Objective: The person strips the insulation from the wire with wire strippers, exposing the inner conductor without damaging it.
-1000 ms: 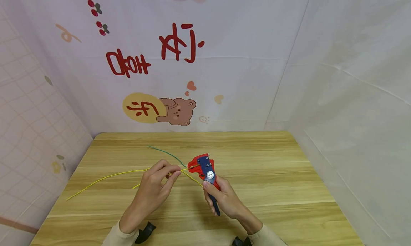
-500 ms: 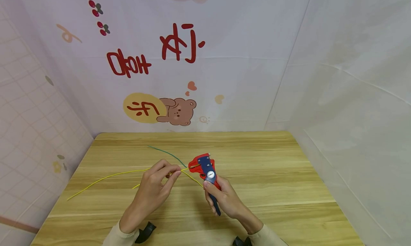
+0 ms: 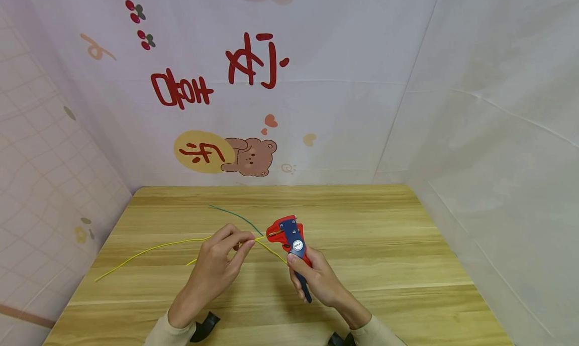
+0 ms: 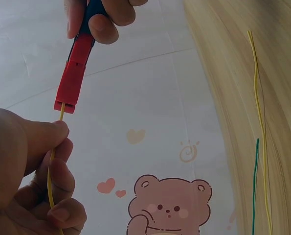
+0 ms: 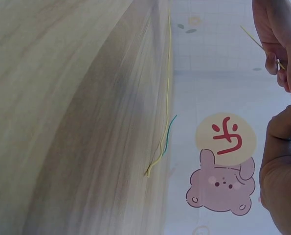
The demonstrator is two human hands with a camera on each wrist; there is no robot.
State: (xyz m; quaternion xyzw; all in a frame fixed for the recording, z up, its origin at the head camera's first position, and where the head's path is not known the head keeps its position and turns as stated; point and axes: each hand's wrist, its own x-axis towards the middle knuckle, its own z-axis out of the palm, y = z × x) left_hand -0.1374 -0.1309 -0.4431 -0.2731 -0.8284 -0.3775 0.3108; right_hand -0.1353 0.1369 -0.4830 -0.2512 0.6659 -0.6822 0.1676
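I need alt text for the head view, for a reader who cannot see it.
The left hand pinches a yellow wire leading into a red-and-blue tool gripped by the right hand. Loose yellow wire and a green wire lie on the wooden table.

The person is wearing a plain beige left sleeve (image 3: pixel 166 333) and matching right sleeve (image 3: pixel 376 333); curved black strap-like pieces (image 3: pixel 206 328) are jutting out beside both.
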